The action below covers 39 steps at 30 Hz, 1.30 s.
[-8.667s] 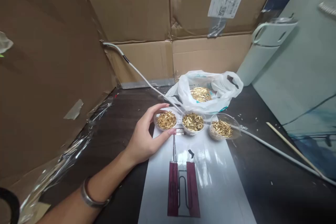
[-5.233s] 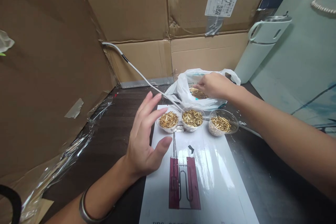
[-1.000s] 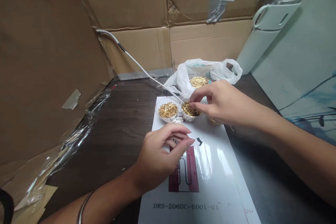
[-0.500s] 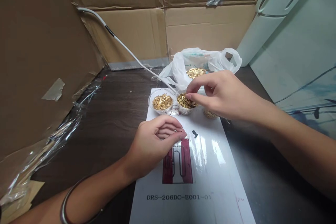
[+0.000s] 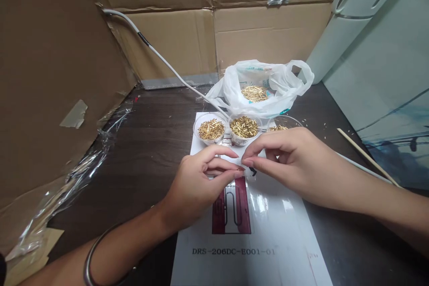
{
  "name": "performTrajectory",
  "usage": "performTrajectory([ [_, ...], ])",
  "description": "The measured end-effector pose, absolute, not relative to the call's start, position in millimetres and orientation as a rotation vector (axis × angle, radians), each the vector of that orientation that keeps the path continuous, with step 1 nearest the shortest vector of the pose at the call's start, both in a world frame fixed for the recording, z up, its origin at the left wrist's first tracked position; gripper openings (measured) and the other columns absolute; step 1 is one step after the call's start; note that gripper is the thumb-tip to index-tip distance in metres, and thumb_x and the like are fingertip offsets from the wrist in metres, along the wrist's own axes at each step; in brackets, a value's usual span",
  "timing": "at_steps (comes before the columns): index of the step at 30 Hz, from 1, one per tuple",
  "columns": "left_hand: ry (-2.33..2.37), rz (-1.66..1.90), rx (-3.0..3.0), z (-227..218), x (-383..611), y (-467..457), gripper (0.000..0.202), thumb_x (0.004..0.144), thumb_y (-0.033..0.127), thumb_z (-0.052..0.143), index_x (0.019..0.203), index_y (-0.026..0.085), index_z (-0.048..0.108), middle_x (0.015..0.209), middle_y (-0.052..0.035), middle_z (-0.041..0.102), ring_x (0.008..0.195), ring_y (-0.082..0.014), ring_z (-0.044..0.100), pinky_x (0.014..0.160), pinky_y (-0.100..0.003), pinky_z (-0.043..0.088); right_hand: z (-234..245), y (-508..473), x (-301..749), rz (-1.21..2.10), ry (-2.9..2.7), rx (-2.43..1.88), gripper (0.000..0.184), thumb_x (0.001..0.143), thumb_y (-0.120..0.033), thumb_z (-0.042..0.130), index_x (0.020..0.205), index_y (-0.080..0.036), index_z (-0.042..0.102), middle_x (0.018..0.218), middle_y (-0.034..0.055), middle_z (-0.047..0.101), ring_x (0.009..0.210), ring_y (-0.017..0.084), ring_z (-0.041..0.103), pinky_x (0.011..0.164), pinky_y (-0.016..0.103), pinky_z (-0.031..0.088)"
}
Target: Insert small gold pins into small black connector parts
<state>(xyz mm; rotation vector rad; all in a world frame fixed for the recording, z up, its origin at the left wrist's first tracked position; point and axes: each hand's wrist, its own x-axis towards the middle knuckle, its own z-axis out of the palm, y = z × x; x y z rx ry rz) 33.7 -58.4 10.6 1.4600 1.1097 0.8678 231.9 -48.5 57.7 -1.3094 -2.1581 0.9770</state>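
While the left hand (image 5: 201, 183) curls with its thumb close to its fingertips above the white panel (image 5: 284, 250), the right hand (image 5: 295, 165) faces it just beside, at three o'clock, thumb and forefinger nearly meeting; whether either grips a tiny piece, I cannot tell. From those fingertips, the middle cup (image 5: 243, 141) of short gold pieces (image 5: 244, 126) sits near, at twelve o'clock, another clear cup (image 5: 203, 140) of them between ten and eleven, and a third (image 5: 291, 122), partly hidden by the right hand, between one and two. Beyond the cups, toward half past twelve, a white plastic bag (image 5: 231, 91) lies open on the dark surface (image 5: 150, 143) with gold pins (image 5: 254, 94) inside
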Motion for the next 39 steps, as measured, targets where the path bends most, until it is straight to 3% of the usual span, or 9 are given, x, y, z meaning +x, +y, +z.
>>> performTrajectory([
  [7, 1.112, 0.886, 1.478, 14.0, 35.7, -59.9, 0.021, 0.074, 0.015, 0.073, 0.092, 0.022, 0.064, 0.071, 0.0047, 0.077, 0.066, -0.0099, 0.073, 0.062, -0.011, 0.058, 52.9, -47.6, 225.9, 1.19, -2.052, -1.375, 0.018, 0.086, -0.027, 0.059, 0.074, -0.021, 0.071, 0.059, -0.0036, 0.062, 0.047, 0.007, 0.047, 0.042, 0.019, 0.033],
  [13, 1.133, 0.888, 1.476, 15.7, 37.0, -58.9, 0.019, 0.074, 0.016, 0.073, 0.089, 0.021, 0.063, 0.069, 0.0044, 0.076, 0.064, -0.0097, 0.073, 0.06, -0.011, 0.057, 52.3, -47.5, 224.8, 1.222, -2.043, -1.373, 0.019, 0.086, -0.025, 0.058, 0.073, -0.02, 0.07, 0.054, -0.0054, 0.057, 0.045, 0.005, 0.042, 0.039, 0.016, 0.03],
  [26, 1.193, 0.825, 1.592, 13.6, 32.5, -59.2, 0.01, 0.077, 0.018, 0.071, 0.082, 0.02, 0.063, 0.07, 0.0032, 0.076, 0.063, -0.01, 0.072, 0.053, -0.01, 0.054, 43.1, -51.0, 221.8, 1.044, -2.11, -1.322, 0.015, 0.085, -0.022, 0.06, 0.075, -0.022, 0.07, 0.046, -0.008, 0.049, 0.04, 0.004, 0.038, 0.04, 0.017, 0.029],
  [31, 1.183, 0.863, 1.638, 10.4, 32.0, -58.2, 0.007, 0.076, 0.017, 0.072, 0.079, 0.019, 0.066, 0.07, 0.0045, 0.075, 0.067, -0.0085, 0.073, 0.058, -0.008, 0.054, 41.6, -50.5, 222.1, 0.985, -2.14, -1.308, 0.015, 0.086, -0.022, 0.059, 0.075, -0.021, 0.07, 0.044, -0.0081, 0.048, 0.04, 0.004, 0.038, 0.041, 0.018, 0.029],
  [39, 1.117, 0.862, 1.975, 8.8, 28.6, -52.6, 0.01, 0.082, 0.02, 0.069, 0.086, 0.021, 0.078, 0.077, 0.0018, 0.077, 0.065, -0.0098, 0.069, 0.061, -0.017, 0.053, 42.4, -49.1, 223.1, 1.043, -2.11, -1.337, 0.015, 0.085, -0.021, 0.06, 0.073, -0.02, 0.07, 0.048, -0.0065, 0.056, 0.04, 0.004, 0.045, 0.039, 0.017, 0.032],
])
